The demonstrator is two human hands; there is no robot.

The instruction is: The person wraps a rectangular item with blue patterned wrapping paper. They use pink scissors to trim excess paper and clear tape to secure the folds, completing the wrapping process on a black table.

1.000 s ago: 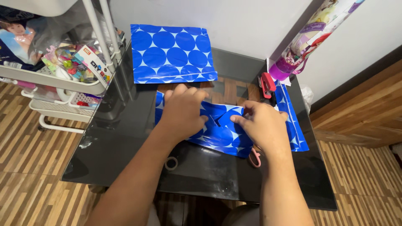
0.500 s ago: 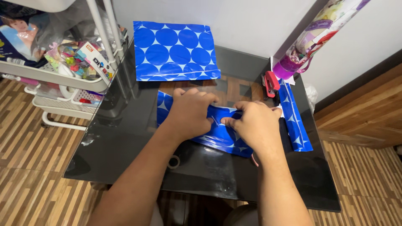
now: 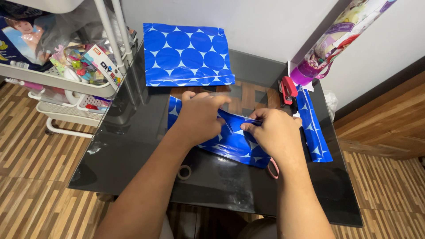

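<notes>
While both hands point(image 3: 201, 117) point(image 3: 274, 132) press flat, fingertips pinch blue wrapping paper point(image 3: 234, 144).

On the table point(image 3: 133, 146), near its middle: a folded paper sheet point(image 3: 230, 144), under the left hand point(image 3: 199, 117) and right hand point(image 3: 274, 132). Far of it, against the wall: a wrapped packet point(image 3: 188, 55). Right of the sheet: a paper strip point(image 3: 312, 128); at its far end, a stapler point(image 3: 287, 88). Near-left of the sheet: a tape roll point(image 3: 184, 172). Left of the table: a cart point(image 3: 66, 84).
</notes>
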